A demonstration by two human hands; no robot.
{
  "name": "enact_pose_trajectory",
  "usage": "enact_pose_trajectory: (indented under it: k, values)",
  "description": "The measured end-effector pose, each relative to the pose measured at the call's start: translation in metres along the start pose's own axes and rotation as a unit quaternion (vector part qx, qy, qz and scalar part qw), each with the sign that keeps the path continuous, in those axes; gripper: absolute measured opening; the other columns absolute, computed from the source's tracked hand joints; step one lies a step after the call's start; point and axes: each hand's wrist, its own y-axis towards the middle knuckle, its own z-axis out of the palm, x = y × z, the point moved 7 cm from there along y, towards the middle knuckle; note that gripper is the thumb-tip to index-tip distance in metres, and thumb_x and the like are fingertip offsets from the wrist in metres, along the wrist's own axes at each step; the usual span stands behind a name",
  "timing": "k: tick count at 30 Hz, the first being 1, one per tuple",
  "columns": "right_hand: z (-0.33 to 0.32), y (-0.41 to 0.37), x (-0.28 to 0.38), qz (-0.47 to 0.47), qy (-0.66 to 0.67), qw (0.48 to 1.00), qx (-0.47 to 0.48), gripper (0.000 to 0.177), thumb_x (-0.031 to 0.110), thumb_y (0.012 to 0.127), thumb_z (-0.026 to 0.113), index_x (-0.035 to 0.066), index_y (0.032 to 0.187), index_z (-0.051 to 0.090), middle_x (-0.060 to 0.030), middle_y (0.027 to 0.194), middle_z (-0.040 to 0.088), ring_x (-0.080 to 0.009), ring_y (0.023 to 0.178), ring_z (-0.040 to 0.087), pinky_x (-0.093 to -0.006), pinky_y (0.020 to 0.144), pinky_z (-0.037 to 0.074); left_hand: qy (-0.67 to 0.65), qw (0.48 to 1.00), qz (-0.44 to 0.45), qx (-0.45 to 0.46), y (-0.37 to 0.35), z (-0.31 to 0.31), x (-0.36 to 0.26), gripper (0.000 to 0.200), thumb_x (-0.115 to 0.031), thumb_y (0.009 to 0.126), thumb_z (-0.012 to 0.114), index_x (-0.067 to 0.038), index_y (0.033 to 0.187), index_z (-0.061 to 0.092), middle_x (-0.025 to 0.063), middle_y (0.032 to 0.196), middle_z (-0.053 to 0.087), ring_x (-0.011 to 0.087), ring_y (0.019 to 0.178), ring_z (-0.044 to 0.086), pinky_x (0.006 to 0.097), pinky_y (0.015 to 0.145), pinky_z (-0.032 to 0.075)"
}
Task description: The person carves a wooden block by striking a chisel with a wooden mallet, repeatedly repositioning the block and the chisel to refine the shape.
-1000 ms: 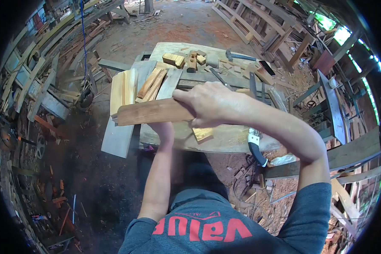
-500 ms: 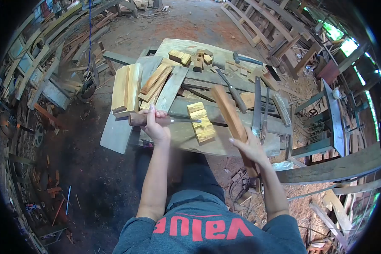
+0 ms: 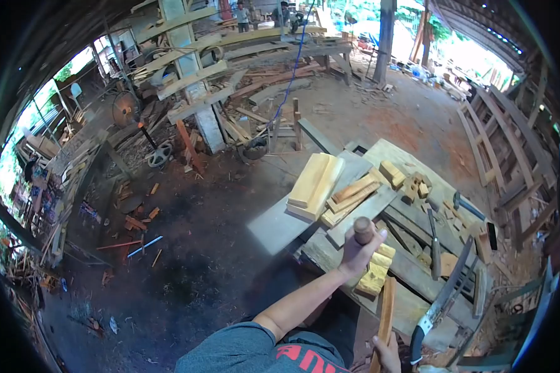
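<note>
L hand [image 3: 356, 253] grip closed round brown round-handled chisel [image 3: 363, 230], upright over yellow wood block [image 3: 374, 275] on table [image 3: 410, 309]. R hand [image 3: 389, 355] gripped brown wood batten [image 3: 386, 311]. Prob. chiselling step; next blow needed batten square on handle.

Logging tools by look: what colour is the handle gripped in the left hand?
The handle in the left hand is brown wood, seen in the head view.

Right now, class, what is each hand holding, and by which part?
The left hand grips a wooden-handled tool by its round handle; its working end is hidden. The right hand holds a wooden stick by its lower end.
</note>
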Motion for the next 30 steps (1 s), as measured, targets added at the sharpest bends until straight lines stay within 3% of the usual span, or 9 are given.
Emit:
enact_pose_trajectory:
  k: [2, 4, 6, 9, 11, 13, 14, 18, 30]
  values:
    - [0.001, -0.003, -0.001, -0.026, -0.013, 0.999, -0.021, 0.032, 0.030, 0.089, 0.070, 0.009, 0.109, 0.056, 0.0028, 0.080, 0.050, -0.0073, 0.066, 0.044, -0.0237, 0.055, 0.035, 0.032, 0.999, 0.010, 0.035, -0.004, 0.008, -0.003, 0.021, -0.010, 0.086, 0.070, -0.008, 0.077, 0.052, -0.0041, 0.062, 0.051, 0.0039, 0.056, 0.049, 0.0218, 0.053, 0.040]
    - [0.007, -0.006, 0.009, -0.042, -0.006, 0.999, -0.012, 0.034, 0.030, 0.089, 0.070, 0.008, 0.110, 0.056, 0.0028, 0.079, 0.049, -0.0080, 0.066, 0.044, -0.0243, 0.055, 0.036, 0.042, 0.998, 0.029, 0.038, -0.006, 0.017, -0.007, 0.021, -0.008, 0.086, 0.071, -0.008, 0.077, 0.051, -0.0044, 0.063, 0.050, 0.0035, 0.057, 0.047, 0.0217, 0.054, 0.040]
    - [0.006, -0.003, 0.003, -0.049, 0.010, 0.999, -0.001, 0.035, 0.028, 0.088, 0.071, 0.007, 0.110, 0.053, 0.0025, 0.079, 0.047, -0.0090, 0.065, 0.043, -0.0250, 0.055, 0.037, 0.110, 0.986, 0.105, 0.063, -0.009, 0.029, -0.018, 0.022, -0.005, 0.084, 0.072, -0.007, 0.079, 0.051, -0.0048, 0.063, 0.047, 0.0029, 0.058, 0.043, 0.0221, 0.055, 0.039]
    - [-0.002, 0.004, -0.016, -0.068, -0.017, 0.997, -0.013, 0.036, 0.027, 0.088, 0.072, 0.007, 0.110, 0.052, 0.0017, 0.079, 0.048, -0.0092, 0.065, 0.043, -0.0250, 0.055, 0.037, 0.110, 0.981, 0.122, 0.102, -0.014, 0.047, -0.026, 0.023, -0.002, 0.084, 0.072, -0.007, 0.079, 0.050, -0.0044, 0.066, 0.045, 0.0021, 0.061, 0.041, 0.0216, 0.055, 0.038]
    - [-0.003, 0.007, -0.025, -0.066, -0.039, 0.997, -0.015, 0.039, 0.027, 0.088, 0.072, 0.005, 0.112, 0.052, 0.0000, 0.081, 0.049, -0.0110, 0.068, 0.046, -0.0263, 0.058, 0.040, 0.110, 0.983, 0.091, 0.119, -0.014, 0.056, -0.013, 0.020, -0.005, 0.084, 0.071, -0.005, 0.079, 0.052, -0.0018, 0.066, 0.048, 0.0049, 0.061, 0.045, 0.0237, 0.056, 0.040]
    - [-0.004, 0.006, -0.027, -0.064, -0.061, 0.996, -0.017, 0.041, 0.028, 0.087, 0.073, 0.004, 0.114, 0.051, -0.0017, 0.084, 0.051, -0.0127, 0.071, 0.048, -0.0276, 0.061, 0.042, 0.097, 0.976, 0.155, 0.122, -0.017, 0.063, -0.021, 0.017, -0.006, 0.084, 0.072, -0.004, 0.080, 0.055, 0.0013, 0.067, 0.051, 0.0094, 0.061, 0.048, 0.0269, 0.057, 0.043]
    - [-0.002, 0.003, -0.020, -0.079, -0.080, 0.993, -0.025, 0.043, 0.028, 0.087, 0.073, 0.004, 0.115, 0.051, -0.0035, 0.087, 0.052, -0.0149, 0.076, 0.050, -0.0292, 0.066, 0.044, 0.090, 0.977, 0.137, 0.138, -0.019, 0.064, -0.018, 0.016, -0.007, 0.083, 0.072, -0.003, 0.082, 0.057, 0.0040, 0.069, 0.054, 0.0133, 0.061, 0.051, 0.0295, 0.058, 0.045]
    - [-0.001, 0.006, -0.024, -0.080, -0.115, 0.990, -0.026, 0.047, 0.030, 0.087, 0.073, 0.002, 0.118, 0.051, -0.0080, 0.097, 0.055, -0.0199, 0.089, 0.053, -0.0331, 0.078, 0.046, 0.112, 0.973, 0.128, 0.159, -0.027, 0.068, -0.011, 0.016, -0.006, 0.083, 0.072, -0.003, 0.082, 0.057, 0.0053, 0.071, 0.055, 0.0134, 0.062, 0.052, 0.0291, 0.059, 0.045]
    - [-0.007, 0.010, -0.036, -0.072, -0.118, 0.990, -0.029, 0.046, 0.028, 0.087, 0.072, 0.002, 0.118, 0.051, -0.0070, 0.096, 0.055, -0.0182, 0.085, 0.052, -0.0327, 0.074, 0.046, 0.093, 0.963, 0.130, 0.217, -0.041, 0.077, -0.002, 0.019, -0.006, 0.084, 0.072, -0.003, 0.081, 0.054, 0.0056, 0.070, 0.053, 0.0155, 0.061, 0.051, 0.0285, 0.058, 0.043]
